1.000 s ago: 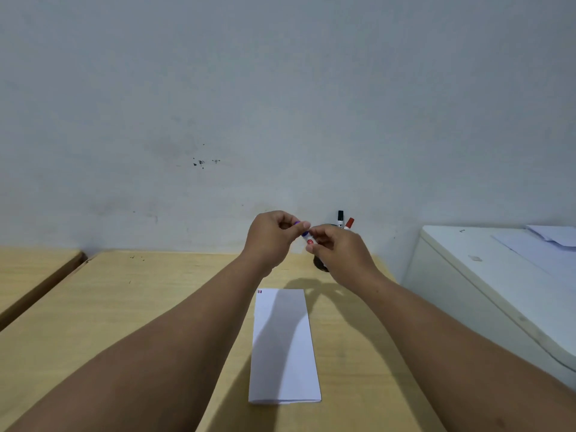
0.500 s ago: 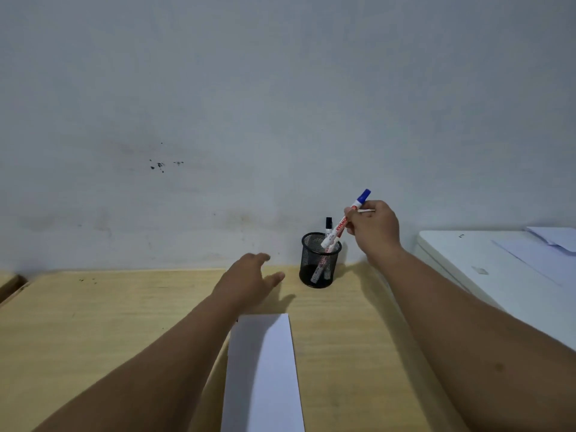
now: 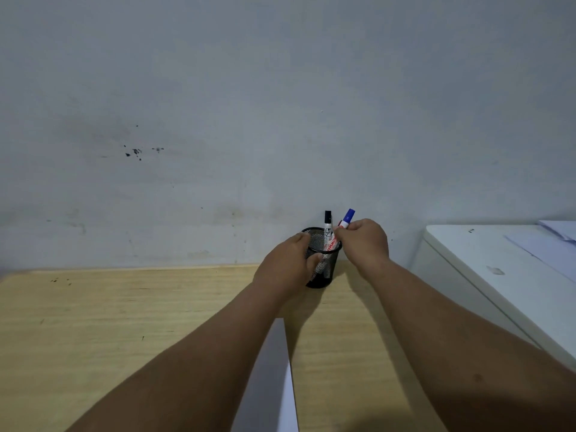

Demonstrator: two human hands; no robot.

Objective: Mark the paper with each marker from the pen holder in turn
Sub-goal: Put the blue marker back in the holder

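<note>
A black mesh pen holder [image 3: 324,275] stands on the wooden table [image 3: 124,322] close to the wall. My left hand [image 3: 288,268] is wrapped around its left side. A black-capped marker [image 3: 328,222] stands upright in it. A blue-capped marker [image 3: 348,217] leans right in the holder, with the fingers of my right hand [image 3: 364,244] pinched on its barrel just above the rim. A white marker body with red print [image 3: 329,243] also shows inside. The white paper [image 3: 276,385] lies lengthwise in front of the holder, partly hidden under my left forearm.
A white cabinet-like unit [image 3: 498,275] stands right of the table, its top a little higher, with loose white sheets [image 3: 554,241] on it. The grey wall rises directly behind the holder.
My right hand has lowered the blue marker into the holder. My left hand has moved from the table to grip the holder's side. The view has shifted closer.
</note>
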